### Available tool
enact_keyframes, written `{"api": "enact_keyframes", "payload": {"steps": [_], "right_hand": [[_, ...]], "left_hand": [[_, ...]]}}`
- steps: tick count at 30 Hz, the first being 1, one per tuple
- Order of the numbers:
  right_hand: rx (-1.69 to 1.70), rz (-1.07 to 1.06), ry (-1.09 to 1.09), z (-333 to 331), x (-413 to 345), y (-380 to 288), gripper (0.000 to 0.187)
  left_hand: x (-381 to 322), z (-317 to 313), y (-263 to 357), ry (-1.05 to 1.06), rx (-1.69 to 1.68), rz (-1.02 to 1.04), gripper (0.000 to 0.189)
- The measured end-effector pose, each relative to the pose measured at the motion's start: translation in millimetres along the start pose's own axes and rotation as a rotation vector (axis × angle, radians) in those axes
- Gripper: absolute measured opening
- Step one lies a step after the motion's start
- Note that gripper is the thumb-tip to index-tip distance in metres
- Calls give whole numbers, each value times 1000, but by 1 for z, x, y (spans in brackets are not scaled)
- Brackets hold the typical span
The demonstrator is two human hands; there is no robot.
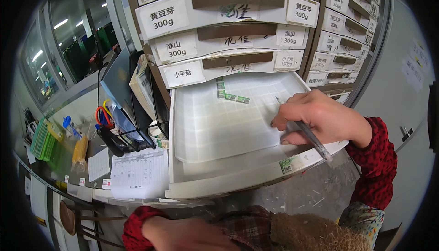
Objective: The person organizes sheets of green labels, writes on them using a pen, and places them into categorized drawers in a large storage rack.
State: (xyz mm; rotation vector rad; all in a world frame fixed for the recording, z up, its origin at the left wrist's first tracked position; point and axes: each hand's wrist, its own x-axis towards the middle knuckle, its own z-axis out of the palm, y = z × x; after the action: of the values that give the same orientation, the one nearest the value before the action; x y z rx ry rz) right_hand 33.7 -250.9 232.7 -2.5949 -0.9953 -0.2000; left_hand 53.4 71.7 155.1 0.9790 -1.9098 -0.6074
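Note:
A slim pen-like tool (310, 136) with a pointed tip rests in my right hand (313, 117), which hovers over the right side of an open white drawer (219, 185). My thumb and fingertips are close to the edge of a stack of translucent label sheets (219, 124) lying in it; whether they touch is unclear. Small green-and-white labels (236, 98) stick to the top sheet near the drawer's back. Another green label (286, 165) is on the drawer's front edge. My left hand (192, 234) is blurred, low before my body, its fingers hidden or indistinct.
Closed labelled drawers (226, 14) rise above the open one, with another drawer column (346, 28) to the right. At left, a black wire file rack (137, 113) holds folders and orange-handled scissors (103, 115). Printed sheets (137, 172) lie on the desk. A grey door (401, 79) stands right.

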Motion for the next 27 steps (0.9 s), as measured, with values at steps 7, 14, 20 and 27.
{"api": "enact_keyframes", "payload": {"steps": [7,14,20,27], "right_hand": [[-132,-217,187,-2,6,-3,15],[15,162,182,-5,3,-26,21],[141,190,292,-14,-6,-39,22],[-207,-146,265,-24,-15,-74,13]], "left_hand": [[-16,-16,41,625,448,114,37],[-16,-41,14,935,789,-15,49],[-15,-48,-2,1092,787,-43,64],[-30,-61,-9,1154,763,123,107]]}}
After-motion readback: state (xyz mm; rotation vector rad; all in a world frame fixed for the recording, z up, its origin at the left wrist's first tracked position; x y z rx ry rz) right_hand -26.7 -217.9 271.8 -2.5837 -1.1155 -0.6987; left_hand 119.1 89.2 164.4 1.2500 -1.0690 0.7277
